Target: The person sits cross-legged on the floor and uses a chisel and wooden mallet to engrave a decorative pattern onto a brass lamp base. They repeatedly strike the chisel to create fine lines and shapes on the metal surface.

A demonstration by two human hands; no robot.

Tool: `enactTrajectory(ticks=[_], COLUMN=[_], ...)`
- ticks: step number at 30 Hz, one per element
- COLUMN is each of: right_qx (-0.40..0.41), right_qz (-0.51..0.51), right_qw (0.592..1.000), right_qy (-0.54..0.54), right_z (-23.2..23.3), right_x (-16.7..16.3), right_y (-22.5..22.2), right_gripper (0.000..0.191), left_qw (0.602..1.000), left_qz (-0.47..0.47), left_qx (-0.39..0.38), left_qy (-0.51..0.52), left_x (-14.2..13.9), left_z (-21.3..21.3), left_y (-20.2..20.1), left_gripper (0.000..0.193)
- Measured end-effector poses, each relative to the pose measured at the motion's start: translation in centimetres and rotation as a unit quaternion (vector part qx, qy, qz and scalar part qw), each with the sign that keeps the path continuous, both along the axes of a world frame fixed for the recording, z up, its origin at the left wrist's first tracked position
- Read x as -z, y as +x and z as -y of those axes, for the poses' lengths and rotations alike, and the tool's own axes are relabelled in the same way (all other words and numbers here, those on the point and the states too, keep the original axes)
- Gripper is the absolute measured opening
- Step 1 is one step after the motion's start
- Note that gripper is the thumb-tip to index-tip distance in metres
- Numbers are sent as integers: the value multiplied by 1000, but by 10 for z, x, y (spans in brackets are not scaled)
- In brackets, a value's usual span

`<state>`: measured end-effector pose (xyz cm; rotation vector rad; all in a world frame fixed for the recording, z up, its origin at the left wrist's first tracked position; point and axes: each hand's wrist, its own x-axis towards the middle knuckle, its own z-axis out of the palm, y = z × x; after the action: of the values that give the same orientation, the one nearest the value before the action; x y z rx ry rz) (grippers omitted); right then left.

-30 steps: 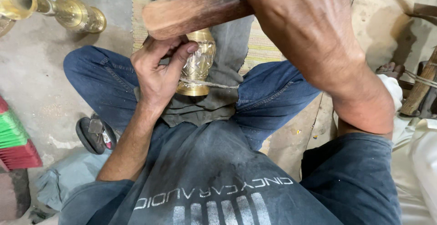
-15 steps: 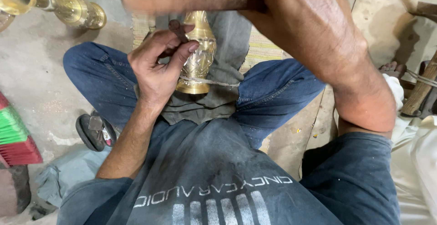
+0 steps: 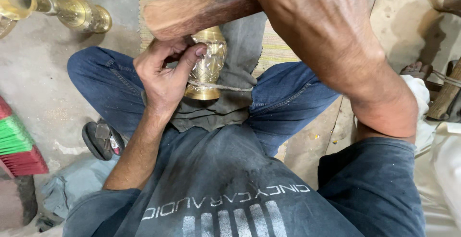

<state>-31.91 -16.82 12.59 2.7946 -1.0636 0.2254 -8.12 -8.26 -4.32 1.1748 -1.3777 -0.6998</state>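
A dark blue cotton shirt with pale printed lettering and a row of pale upright bars is filling the bottom of the head view; the print is showing upside down, low on the chest. At the left edge, a stack of green and red striped flat pieces is lying on the grey concrete floor, and a black sandal is resting just beside the person's knee. A long polished brass stand with a bulbous knob is lying on its side at the upper left.

The person is sitting cross-legged in blue jeans, with a dark grey cloth spread over the lap. An embossed brass vase-shaped piece is standing upright on that cloth between the knees, with a thin cord crossing just above its base.

The left hand is curling against the side of the brass piece, the thumb and fingers pinched together against its surface; whatever small tool they may be pinching is too hidden to tell. The right hand is reaching across from the upper right, close to the camera, and is closing firmly around the handle end of a thick brown wooden mallet, whose blunt head is hanging just above the brass piece and the left hand's fingers.
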Motion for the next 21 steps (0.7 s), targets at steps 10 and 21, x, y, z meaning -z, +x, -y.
enactTrajectory(ticks=[10,21], right_qx=[-15,-12], right_qz=[39,47], right_qw=[999,998], right_qy=[24,44], right_z=[0,2], right_x=[3,5], right_y=[0,0], right_gripper=[15,18], left_qw=[1000,1000], left_qz=[-2,16], left_qx=[22,13], left_qy=[-13,-2], left_x=[6,1], left_z=[2,-1], left_y=[3,3], left_gripper=[22,24])
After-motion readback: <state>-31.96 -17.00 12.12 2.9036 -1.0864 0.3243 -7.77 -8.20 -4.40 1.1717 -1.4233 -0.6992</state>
